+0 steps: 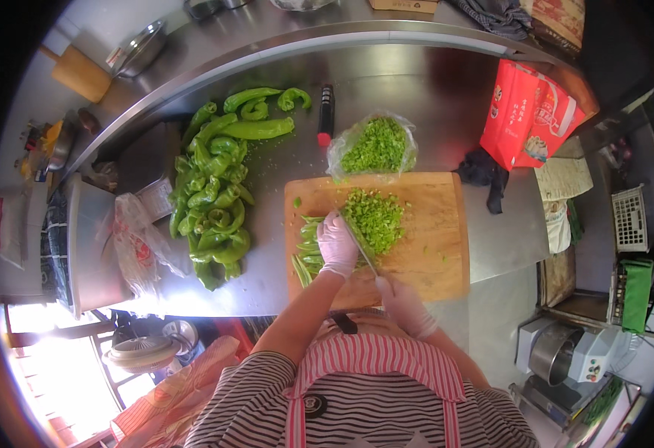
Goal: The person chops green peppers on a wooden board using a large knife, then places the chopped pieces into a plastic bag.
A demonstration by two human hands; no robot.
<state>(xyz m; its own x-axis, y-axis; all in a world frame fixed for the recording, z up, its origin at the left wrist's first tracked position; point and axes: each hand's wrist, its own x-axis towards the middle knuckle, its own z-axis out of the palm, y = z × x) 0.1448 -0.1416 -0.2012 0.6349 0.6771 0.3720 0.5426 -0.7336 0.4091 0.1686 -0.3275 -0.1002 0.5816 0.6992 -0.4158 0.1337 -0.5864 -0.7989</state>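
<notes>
On a wooden cutting board (433, 269), my gloved right hand (405, 308) grips the handle of a kitchen knife (363, 249). My gloved left hand (338, 245) presses down on strips of green pepper (310, 252) just left of the blade, its fingertips partly hidden. Chopped green pepper (377, 221) is heaped against the blade's right side. Beyond the board's far edge, a clear plastic bag (408, 126) holds more chopped green pieces. Whole long green peppers (215, 196) lie in a large pile on the steel table, left of the board.
A black and red box-like object (325, 115) lies beyond the board. A red bag (528, 117) and a black cloth (486, 173) are at the right. Plastic bags (142, 241) and a dark container (147, 151) stand at the left. A raised steel shelf (332, 31) borders the far side.
</notes>
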